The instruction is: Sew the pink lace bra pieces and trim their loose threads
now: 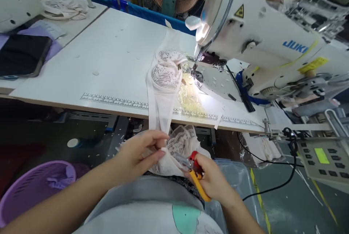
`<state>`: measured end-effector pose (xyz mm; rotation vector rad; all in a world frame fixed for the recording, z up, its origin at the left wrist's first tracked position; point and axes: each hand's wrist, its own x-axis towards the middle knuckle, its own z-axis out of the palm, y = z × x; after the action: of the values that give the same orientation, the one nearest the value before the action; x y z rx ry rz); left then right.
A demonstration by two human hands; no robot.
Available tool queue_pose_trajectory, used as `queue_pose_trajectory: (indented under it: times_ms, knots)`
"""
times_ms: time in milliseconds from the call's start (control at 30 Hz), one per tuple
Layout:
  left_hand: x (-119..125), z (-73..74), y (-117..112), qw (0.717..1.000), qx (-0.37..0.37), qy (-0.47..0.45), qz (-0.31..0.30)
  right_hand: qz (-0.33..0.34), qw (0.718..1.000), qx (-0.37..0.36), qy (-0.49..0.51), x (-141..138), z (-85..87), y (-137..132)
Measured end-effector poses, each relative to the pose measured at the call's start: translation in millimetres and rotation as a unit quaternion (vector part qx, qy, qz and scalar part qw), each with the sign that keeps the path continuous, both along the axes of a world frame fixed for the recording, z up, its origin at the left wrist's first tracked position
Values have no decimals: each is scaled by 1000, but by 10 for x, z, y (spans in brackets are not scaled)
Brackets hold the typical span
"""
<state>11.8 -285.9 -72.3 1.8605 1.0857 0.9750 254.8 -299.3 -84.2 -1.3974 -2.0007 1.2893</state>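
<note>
A pale lace bra [165,76] lies partly on the white table and hangs over its front edge toward my lap. My left hand [145,152] pinches the edge of its fabric between thumb and fingers, just below the table edge. Close by on the right, my right hand [211,174] grips pliers-like snips [198,181] with red and yellow handles. Their metal jaws point left at the bra's fabric; whether they touch it I cannot tell. More lace of the bra [181,141] bunches behind the snips.
A JUKI sewing machine [261,34] stands at the right, its lamp lit. A printed ruler [117,101] runs along the table's front. A phone [24,54] lies at left, a purple basket [35,190] below. A control panel [324,157] juts out at right; a black tool [247,101] lies beside the machine.
</note>
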Motion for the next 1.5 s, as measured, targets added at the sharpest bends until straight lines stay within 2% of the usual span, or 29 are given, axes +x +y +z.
queue_pose_trajectory:
  times_ms: [133, 267, 400, 533, 600, 733, 800, 933, 1000, 1067, 1267, 1500]
  knots:
    - [263, 18, 23, 996, 49, -24, -65, -72, 992, 22, 101, -29, 107, 29]
    - [388, 67, 41, 995, 54, -5, -88, -59, 980, 40, 184, -116, 188, 85]
    - [425, 23, 11, 997, 19, -5, -78, -67, 974, 55, 208, -181, 212, 129]
    - [473, -38, -32, 999, -17, 23, -14, -100, 954, 56, 276, -237, 177, 130]
    - [511, -25, -32, 998, -66, 23, -1, -115, 950, 57, 286, -273, 165, 124]
    - [558, 60, 13, 976, -209, -52, -38, -124, 953, 63, 269, -289, 162, 127]
    - [547, 80, 44, 962, -258, -76, -48, -97, 960, 42, 258, -228, 167, 141]
    - [484, 56, 96, 937, -334, -86, -52, 45, 988, -6, 149, -9, 192, 169]
    - [456, 47, 117, 927, -362, -84, -48, 117, 991, 1, 68, 83, 183, 163]
    - [441, 56, 136, 919, -384, -76, -39, 156, 988, 16, 3, 138, 144, 138]
    - [460, 111, 190, 914, -404, -46, -12, 150, 984, 44, -88, 167, 3, 66]
    - [438, 78, 202, 914, -403, -42, -12, 112, 986, 35, -117, 160, 26, 70]
